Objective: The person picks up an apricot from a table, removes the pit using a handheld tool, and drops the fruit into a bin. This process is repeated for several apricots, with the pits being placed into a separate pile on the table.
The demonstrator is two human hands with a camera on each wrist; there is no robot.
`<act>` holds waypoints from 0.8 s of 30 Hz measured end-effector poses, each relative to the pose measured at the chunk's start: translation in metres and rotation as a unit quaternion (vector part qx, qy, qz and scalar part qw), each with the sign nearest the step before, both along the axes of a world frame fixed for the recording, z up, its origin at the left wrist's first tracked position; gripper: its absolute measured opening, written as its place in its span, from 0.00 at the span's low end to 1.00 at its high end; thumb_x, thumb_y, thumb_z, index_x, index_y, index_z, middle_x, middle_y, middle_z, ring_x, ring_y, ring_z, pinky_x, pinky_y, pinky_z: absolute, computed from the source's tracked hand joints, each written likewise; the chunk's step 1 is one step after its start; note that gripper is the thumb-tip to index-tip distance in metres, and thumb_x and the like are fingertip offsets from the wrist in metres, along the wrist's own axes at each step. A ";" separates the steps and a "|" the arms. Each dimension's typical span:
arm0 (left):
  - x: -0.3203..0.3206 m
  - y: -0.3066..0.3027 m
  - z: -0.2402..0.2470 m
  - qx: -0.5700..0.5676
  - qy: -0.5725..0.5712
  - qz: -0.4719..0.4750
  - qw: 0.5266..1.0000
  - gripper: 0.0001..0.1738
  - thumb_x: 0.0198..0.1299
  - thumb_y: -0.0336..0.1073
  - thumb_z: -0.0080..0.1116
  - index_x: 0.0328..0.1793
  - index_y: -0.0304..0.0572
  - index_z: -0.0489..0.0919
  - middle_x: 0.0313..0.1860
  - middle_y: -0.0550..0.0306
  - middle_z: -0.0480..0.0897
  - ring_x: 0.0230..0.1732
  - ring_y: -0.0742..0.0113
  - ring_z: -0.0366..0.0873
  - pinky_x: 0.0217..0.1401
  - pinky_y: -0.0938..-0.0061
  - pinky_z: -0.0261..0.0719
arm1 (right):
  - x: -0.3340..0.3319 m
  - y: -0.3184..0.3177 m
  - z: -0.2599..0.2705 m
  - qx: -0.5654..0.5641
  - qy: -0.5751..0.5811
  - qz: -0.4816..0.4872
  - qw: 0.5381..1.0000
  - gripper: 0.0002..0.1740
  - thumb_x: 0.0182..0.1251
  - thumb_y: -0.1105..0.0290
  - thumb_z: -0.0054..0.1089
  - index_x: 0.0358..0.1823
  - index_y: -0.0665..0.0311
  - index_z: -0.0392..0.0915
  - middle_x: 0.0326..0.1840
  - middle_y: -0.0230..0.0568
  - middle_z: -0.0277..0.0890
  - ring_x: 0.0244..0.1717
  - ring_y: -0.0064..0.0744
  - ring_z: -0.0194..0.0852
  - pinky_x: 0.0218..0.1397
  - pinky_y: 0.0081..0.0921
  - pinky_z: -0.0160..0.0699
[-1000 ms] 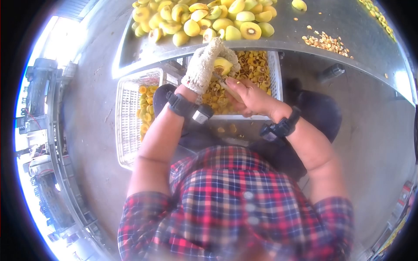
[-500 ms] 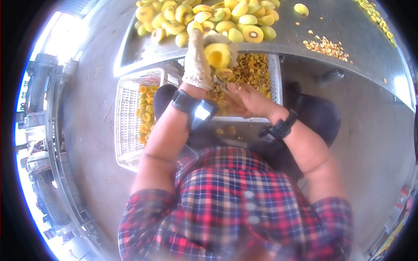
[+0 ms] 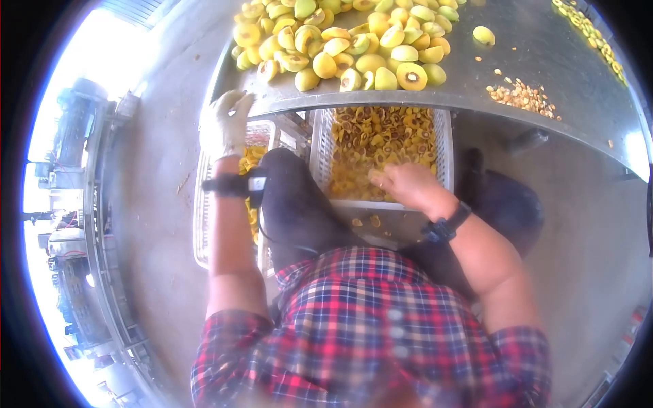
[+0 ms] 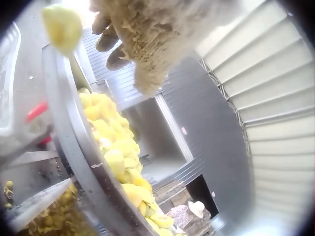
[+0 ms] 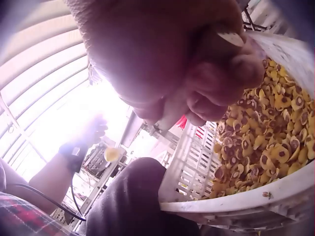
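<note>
White-gloved left hand shifted to left corner of grey metal table, fingers loose, yellow fruit midair, bare right hand gripping pale handle

Table: shiny metal top, kinda scuffed
Big pile: yellow-green fruit halves, all jumbled up near the front edge
Loner: one fruit piece off to the right
Little heap: tan pits, few strays around it
Floor: plain grey, couple yellow scraps
</note>
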State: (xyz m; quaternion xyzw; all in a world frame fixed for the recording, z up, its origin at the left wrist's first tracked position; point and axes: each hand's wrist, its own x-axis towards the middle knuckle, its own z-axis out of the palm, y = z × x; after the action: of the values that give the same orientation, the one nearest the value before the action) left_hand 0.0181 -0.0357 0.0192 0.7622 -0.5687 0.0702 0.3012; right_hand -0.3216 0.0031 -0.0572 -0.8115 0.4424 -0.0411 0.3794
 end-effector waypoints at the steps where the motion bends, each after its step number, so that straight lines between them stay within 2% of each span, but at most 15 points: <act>1: -0.016 -0.012 0.006 0.049 -0.039 -0.043 0.997 0.18 0.52 0.54 0.62 0.41 0.52 0.85 0.38 0.53 0.84 0.43 0.56 0.81 0.49 0.66 0.76 | 0.001 0.001 0.000 -0.002 0.001 0.007 1.000 0.29 0.70 0.45 0.42 0.34 0.68 0.76 0.30 0.58 0.77 0.36 0.58 0.76 0.42 0.45 0.72; 4: -0.058 -0.050 0.000 0.110 0.011 -0.085 0.990 0.20 0.51 0.53 0.63 0.46 0.53 0.83 0.42 0.51 0.84 0.45 0.54 0.80 0.51 0.65 0.76 | 0.005 -0.001 0.007 0.017 0.004 0.009 1.000 0.30 0.70 0.44 0.42 0.34 0.68 0.76 0.32 0.59 0.77 0.37 0.58 0.76 0.42 0.45 0.72; 7: -0.055 -0.119 -0.061 0.216 -0.047 -0.140 0.965 0.25 0.52 0.53 0.60 0.51 0.46 0.81 0.46 0.51 0.83 0.48 0.59 0.80 0.51 0.70 0.75 | 0.004 -0.003 0.001 0.023 -0.017 0.003 1.000 0.31 0.70 0.44 0.41 0.33 0.68 0.75 0.32 0.60 0.77 0.37 0.58 0.75 0.42 0.46 0.72; 9: -0.071 -0.123 -0.052 0.249 -0.069 -0.160 0.953 0.27 0.53 0.53 0.59 0.53 0.44 0.80 0.48 0.51 0.83 0.48 0.60 0.80 0.51 0.71 0.75 | 0.004 -0.003 -0.001 0.001 -0.034 0.002 0.999 0.31 0.70 0.43 0.41 0.34 0.69 0.75 0.32 0.60 0.77 0.36 0.58 0.75 0.42 0.46 0.71; 11: -0.080 -0.115 -0.032 0.300 -0.060 -0.142 0.941 0.32 0.50 0.48 0.63 0.60 0.43 0.73 0.48 0.42 0.80 0.49 0.53 0.78 0.55 0.64 0.75 | 0.006 -0.003 0.000 -0.021 -0.052 0.003 0.998 0.31 0.70 0.43 0.41 0.35 0.69 0.75 0.32 0.59 0.77 0.36 0.58 0.75 0.41 0.46 0.71; 12: -0.079 -0.107 -0.027 0.299 -0.062 -0.143 0.941 0.32 0.50 0.48 0.63 0.60 0.43 0.73 0.48 0.42 0.80 0.49 0.53 0.78 0.55 0.64 0.75 | 0.005 -0.006 0.001 -0.021 -0.059 -0.002 0.998 0.30 0.70 0.44 0.42 0.37 0.69 0.74 0.31 0.59 0.77 0.35 0.58 0.75 0.40 0.46 0.71; 13: -0.078 -0.097 -0.022 0.244 0.101 -0.174 0.949 0.31 0.51 0.48 0.63 0.59 0.40 0.73 0.46 0.44 0.80 0.46 0.57 0.78 0.52 0.67 0.75 | 0.004 -0.007 0.002 -0.020 -0.066 -0.009 0.998 0.29 0.70 0.45 0.43 0.39 0.69 0.74 0.31 0.59 0.77 0.34 0.58 0.75 0.39 0.46 0.71; 14: -0.079 -0.084 -0.015 0.184 0.261 -0.200 0.926 0.30 0.52 0.47 0.62 0.58 0.37 0.73 0.44 0.46 0.80 0.43 0.60 0.78 0.50 0.69 0.76 | 0.003 -0.007 0.004 -0.020 -0.068 -0.013 0.997 0.29 0.70 0.45 0.43 0.39 0.69 0.74 0.31 0.59 0.77 0.34 0.58 0.75 0.39 0.46 0.71; 15: -0.098 -0.060 0.017 0.150 0.340 -0.200 0.907 0.27 0.57 0.48 0.59 0.54 0.33 0.73 0.43 0.50 0.79 0.40 0.66 0.75 0.42 0.74 0.76 | 0.002 -0.007 0.005 -0.039 -0.119 -0.031 0.992 0.28 0.70 0.46 0.44 0.40 0.69 0.74 0.30 0.58 0.76 0.33 0.58 0.75 0.38 0.45 0.71; 16: -0.100 -0.055 0.015 0.152 0.339 -0.200 0.907 0.27 0.57 0.48 0.59 0.54 0.33 0.73 0.43 0.50 0.79 0.40 0.66 0.75 0.42 0.74 0.76 | 0.001 -0.006 0.007 -0.058 -0.169 -0.046 0.983 0.26 0.70 0.48 0.46 0.41 0.69 0.73 0.29 0.58 0.76 0.32 0.57 0.75 0.37 0.43 0.71; 17: -0.101 -0.051 0.013 0.126 0.546 -0.261 0.786 0.27 0.59 0.51 0.56 0.54 0.34 0.74 0.42 0.50 0.79 0.38 0.65 0.75 0.40 0.75 0.75 | 0.002 -0.006 0.011 -0.057 -0.169 -0.046 0.983 0.26 0.70 0.48 0.46 0.41 0.69 0.73 0.29 0.58 0.76 0.32 0.57 0.75 0.37 0.43 0.71; 18: -0.103 -0.046 0.011 0.091 0.718 -0.306 0.618 0.28 0.62 0.54 0.54 0.53 0.34 0.74 0.41 0.50 0.79 0.35 0.65 0.75 0.37 0.75 0.75 | 0.002 -0.004 0.017 -0.075 -0.218 -0.066 0.971 0.24 0.70 0.50 0.48 0.41 0.69 0.73 0.28 0.57 0.76 0.32 0.56 0.75 0.36 0.42 0.71; 19: -0.109 -0.040 0.008 0.091 0.718 -0.305 0.619 0.28 0.62 0.54 0.54 0.53 0.34 0.74 0.41 0.50 0.79 0.35 0.65 0.75 0.37 0.75 0.75 | 0.003 -0.004 0.022 -0.094 -0.267 -0.087 0.955 0.23 0.70 0.52 0.49 0.40 0.69 0.72 0.27 0.56 0.75 0.31 0.56 0.75 0.35 0.40 0.71; 22: -0.139 -0.014 0.002 0.004 0.713 -0.343 0.612 0.33 0.65 0.62 0.45 0.52 0.35 0.74 0.40 0.49 0.80 0.35 0.64 0.76 0.34 0.73 0.74 | 0.003 -0.006 0.027 -0.122 -0.281 -0.100 0.947 0.22 0.71 0.53 0.48 0.41 0.69 0.72 0.25 0.54 0.74 0.29 0.56 0.74 0.34 0.39 0.70; 24: -0.151 0.002 0.004 -0.002 0.622 -0.374 0.689 0.37 0.66 0.66 0.38 0.51 0.35 0.74 0.41 0.48 0.80 0.36 0.62 0.76 0.36 0.71 0.75 | 0.002 -0.007 0.027 -0.135 -0.281 -0.106 0.944 0.22 0.71 0.53 0.48 0.41 0.69 0.72 0.25 0.54 0.74 0.29 0.56 0.74 0.34 0.39 0.70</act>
State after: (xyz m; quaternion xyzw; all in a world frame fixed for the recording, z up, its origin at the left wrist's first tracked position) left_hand -0.1329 -0.0342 0.0230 0.3553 -0.4890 -0.5368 0.5886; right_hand -0.3191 -0.0041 -0.0298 -0.7593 0.3916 -0.3661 0.3690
